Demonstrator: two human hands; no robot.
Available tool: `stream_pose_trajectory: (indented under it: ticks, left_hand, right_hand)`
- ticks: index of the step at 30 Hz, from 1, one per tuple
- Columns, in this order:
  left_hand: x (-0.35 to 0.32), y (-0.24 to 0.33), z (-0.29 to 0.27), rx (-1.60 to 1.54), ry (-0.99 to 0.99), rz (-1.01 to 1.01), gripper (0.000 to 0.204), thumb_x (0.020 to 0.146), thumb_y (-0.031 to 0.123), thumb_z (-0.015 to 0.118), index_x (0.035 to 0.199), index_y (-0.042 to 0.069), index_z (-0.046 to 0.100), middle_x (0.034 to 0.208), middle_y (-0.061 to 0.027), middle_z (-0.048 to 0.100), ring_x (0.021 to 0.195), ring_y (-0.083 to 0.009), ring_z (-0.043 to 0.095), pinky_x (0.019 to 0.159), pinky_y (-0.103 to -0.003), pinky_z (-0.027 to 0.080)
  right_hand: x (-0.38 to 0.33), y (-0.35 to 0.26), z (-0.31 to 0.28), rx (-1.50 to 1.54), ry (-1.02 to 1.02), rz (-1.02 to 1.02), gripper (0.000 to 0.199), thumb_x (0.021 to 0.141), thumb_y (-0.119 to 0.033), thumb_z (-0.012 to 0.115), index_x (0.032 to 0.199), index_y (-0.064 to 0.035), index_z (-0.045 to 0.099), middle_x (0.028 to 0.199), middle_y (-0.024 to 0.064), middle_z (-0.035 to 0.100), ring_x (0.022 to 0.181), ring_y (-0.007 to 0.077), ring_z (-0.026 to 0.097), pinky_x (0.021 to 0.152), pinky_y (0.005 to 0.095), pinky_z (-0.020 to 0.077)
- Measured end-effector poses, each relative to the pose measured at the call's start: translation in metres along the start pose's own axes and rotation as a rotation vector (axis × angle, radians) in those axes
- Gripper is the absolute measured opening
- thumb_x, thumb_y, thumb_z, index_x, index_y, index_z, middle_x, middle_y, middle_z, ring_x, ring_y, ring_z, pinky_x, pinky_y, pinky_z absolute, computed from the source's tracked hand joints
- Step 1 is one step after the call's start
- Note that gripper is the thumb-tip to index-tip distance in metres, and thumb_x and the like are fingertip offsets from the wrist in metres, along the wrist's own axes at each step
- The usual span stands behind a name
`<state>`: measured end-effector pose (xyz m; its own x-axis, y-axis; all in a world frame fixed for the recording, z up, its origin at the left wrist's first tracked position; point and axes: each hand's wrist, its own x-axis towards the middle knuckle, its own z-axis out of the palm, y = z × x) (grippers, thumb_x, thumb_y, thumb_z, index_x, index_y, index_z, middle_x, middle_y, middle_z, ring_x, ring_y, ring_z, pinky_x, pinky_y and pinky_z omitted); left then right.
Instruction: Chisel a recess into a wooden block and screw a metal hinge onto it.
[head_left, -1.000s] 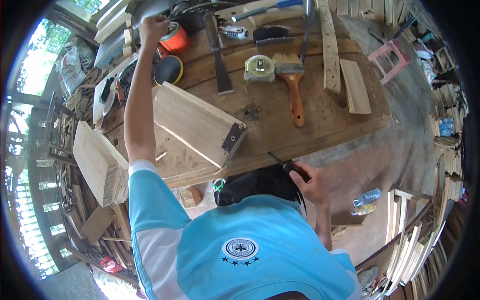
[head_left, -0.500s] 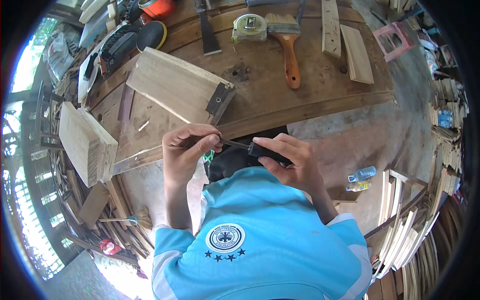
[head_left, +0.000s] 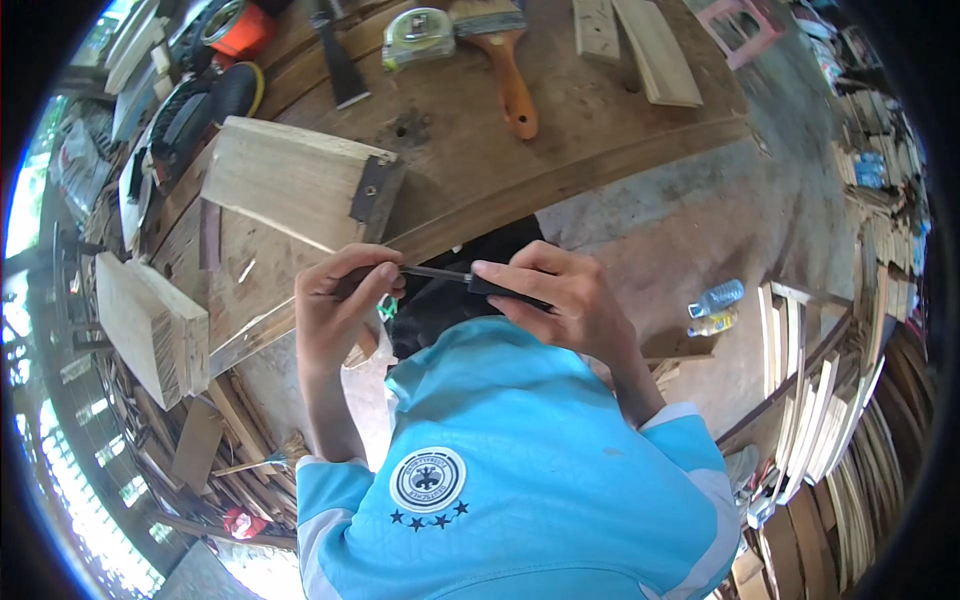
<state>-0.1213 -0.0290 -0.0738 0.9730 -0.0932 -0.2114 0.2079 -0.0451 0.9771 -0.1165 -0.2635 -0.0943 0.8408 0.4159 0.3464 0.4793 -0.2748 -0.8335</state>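
Note:
In front of my chest, just off the workbench's near edge, both hands hold a dark screwdriver point(head_left: 440, 273) crosswise. My right hand point(head_left: 575, 305) grips its black handle between thumb and fingers. At the other end my left hand point(head_left: 338, 305) pinches the tip of the thin metal shaft; anything small between those fingertips is hidden. Nearest to the left hand on the bench lies a pale wooden block point(head_left: 290, 180). A dark metal plate point(head_left: 372, 188) with a hole sits on its right end.
On the workbench point(head_left: 450, 190) lie a paintbrush point(head_left: 512, 90), a tape measure point(head_left: 419, 38), a scraper point(head_left: 342, 70) and pale wood strips point(head_left: 655, 55). A thick wooden piece point(head_left: 150, 325) stands at the left. Plastic bottles point(head_left: 716, 297) lie on the floor at right, near stacked boards.
The bench and its tools have shifted left and up in the picture as my head turned. Both hands keep hold of the screwdriver, and it now lies nearer level, with more shaft showing.

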Motion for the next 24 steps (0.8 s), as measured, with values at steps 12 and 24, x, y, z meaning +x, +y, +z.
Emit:
stream_pose_trajectory:
  ticks: [12, 24]
  left_hand:
    - [0.0, -0.021, 0.03, -0.281, 0.142, 0.031, 0.013, 0.088, 0.006, 0.055, 0.094, -0.003, 0.06, 0.073, -0.0039, 0.059, 0.066, -0.0078, 0.056, 0.06, -0.019, 0.047]
    - [0.023, -0.04, 0.069, -1.052, 0.254, -0.266, 0.033, 0.092, 0.023, 0.05, 0.121, 0.007, 0.046, 0.068, 0.0047, 0.036, 0.06, -0.0037, 0.036, 0.054, -0.017, 0.037]
  right_hand:
    - [-0.009, 0.006, 0.009, -0.1, 0.094, -0.05, 0.038, 0.065, 0.001, 0.07, 0.101, -0.0104, 0.065, 0.075, 0.0055, 0.054, 0.06, 0.0188, 0.055, 0.05, 0.0294, 0.0462]
    - [-0.012, 0.027, 0.031, -0.229, 0.133, 0.051, 0.039, 0.072, -0.004, 0.067, 0.11, -0.0112, 0.06, 0.079, 0.0062, 0.054, 0.062, 0.021, 0.057, 0.052, 0.0318, 0.0482]
